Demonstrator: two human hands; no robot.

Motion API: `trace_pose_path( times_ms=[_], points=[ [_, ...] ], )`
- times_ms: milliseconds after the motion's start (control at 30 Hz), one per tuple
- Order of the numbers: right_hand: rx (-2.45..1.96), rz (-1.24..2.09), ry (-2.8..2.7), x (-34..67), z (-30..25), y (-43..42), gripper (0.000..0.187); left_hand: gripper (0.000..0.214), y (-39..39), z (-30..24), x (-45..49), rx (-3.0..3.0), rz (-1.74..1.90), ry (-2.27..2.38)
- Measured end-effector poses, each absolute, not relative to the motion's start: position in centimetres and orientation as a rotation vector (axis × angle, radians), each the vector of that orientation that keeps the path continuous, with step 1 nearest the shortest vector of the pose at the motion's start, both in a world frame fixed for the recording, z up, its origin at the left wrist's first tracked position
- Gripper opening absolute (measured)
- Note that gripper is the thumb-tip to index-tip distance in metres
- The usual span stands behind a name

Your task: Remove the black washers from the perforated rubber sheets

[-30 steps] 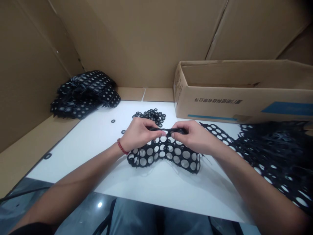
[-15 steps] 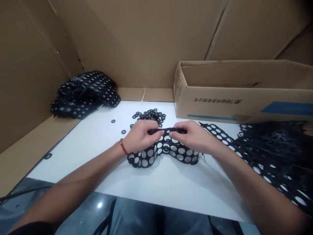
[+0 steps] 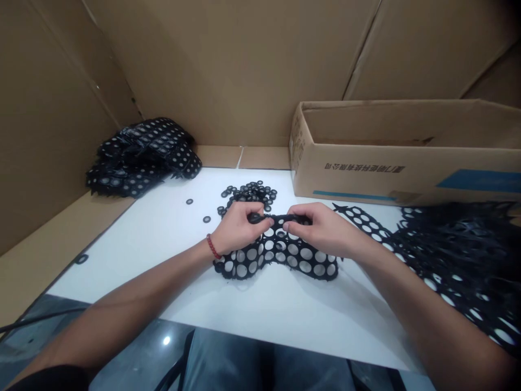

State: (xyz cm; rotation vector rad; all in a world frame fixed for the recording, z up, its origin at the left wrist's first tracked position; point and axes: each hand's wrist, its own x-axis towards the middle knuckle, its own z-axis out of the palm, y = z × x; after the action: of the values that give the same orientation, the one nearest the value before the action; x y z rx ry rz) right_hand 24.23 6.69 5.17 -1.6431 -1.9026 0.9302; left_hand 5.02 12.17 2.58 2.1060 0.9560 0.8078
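Observation:
A black rubber sheet full of round holes [image 3: 280, 258] lies on the white table top [image 3: 171, 239] in front of me. My left hand [image 3: 240, 228] and my right hand [image 3: 321, 228] both pinch its raised far edge, fingers curled, thumbs close together. A red bead bracelet sits on my left wrist. Just behind my hands lies a small heap of black rubber rings [image 3: 250, 194].
A stack of punched black sheets [image 3: 142, 155] rests at the back left. A tangled mass of black sheets [image 3: 456, 255] fills the right side. An open cardboard box [image 3: 399, 163] stands at the back right. Cardboard walls surround the table. Single rings [image 3: 207, 219] lie scattered.
My hands have kept their grip on the sheet's far edge and moved slightly right. The sheet has shifted and spread a little wider on the table.

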Motion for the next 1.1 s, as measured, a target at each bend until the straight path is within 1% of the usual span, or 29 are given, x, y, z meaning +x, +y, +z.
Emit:
trace_pose_path(
  times_ms=[167,300,367,433,500,600,733,833,933,1033,1100],
  points=[
    [-1.771,0.902,-1.835,24.2,5.1,6.8,0.025,0.027,12.9,2.3,4.8,2.169,0.753,1.081],
    [-1.744,0.918,-1.875,24.2,5.1,6.7,0.018,0.02,13.2,2.5,4.8,2.313,0.818,0.996],
    [-1.713,0.929,-1.891,24.3,5.1,6.6,0.013,0.021,13.0,2.9,4.9,2.363,0.844,0.928],
    [-1.703,0.917,-1.897,24.4,5.1,6.6,0.012,0.022,12.7,3.4,5.1,2.373,0.789,0.837],
    [-1.717,0.878,-1.898,24.4,5.1,6.6,0.013,0.023,12.3,4.0,5.5,2.371,0.679,0.769],
    [-1.749,0.825,-1.905,24.4,5.0,6.7,0.018,0.019,11.9,4.6,6.1,2.378,0.574,0.794],
    [-1.71,0.786,-1.953,24.6,5.1,6.8,0.025,0.02,12.3,4.6,6.6,2.248,0.612,0.827],
    [-1.663,0.793,-1.981,24.6,5.3,6.6,0.019,0.019,12.8,4.1,6.8,2.088,0.651,0.812],
    [-1.695,0.685,-2.012,24.2,5.4,6.3,0.016,0.019,12.6,3.7,7.1,2.093,0.725,0.922],
    [-1.769,0.474,-2.069,23.5,5.3,6.1,0.014,0.016,11.9,3.4,7.5,2.261,0.831,1.1],
    [-1.774,0.378,-2.109,23.0,5.2,5.9,0.014,0.018,11.6,3.1,7.7,2.345,0.87,1.158]
  ],
)
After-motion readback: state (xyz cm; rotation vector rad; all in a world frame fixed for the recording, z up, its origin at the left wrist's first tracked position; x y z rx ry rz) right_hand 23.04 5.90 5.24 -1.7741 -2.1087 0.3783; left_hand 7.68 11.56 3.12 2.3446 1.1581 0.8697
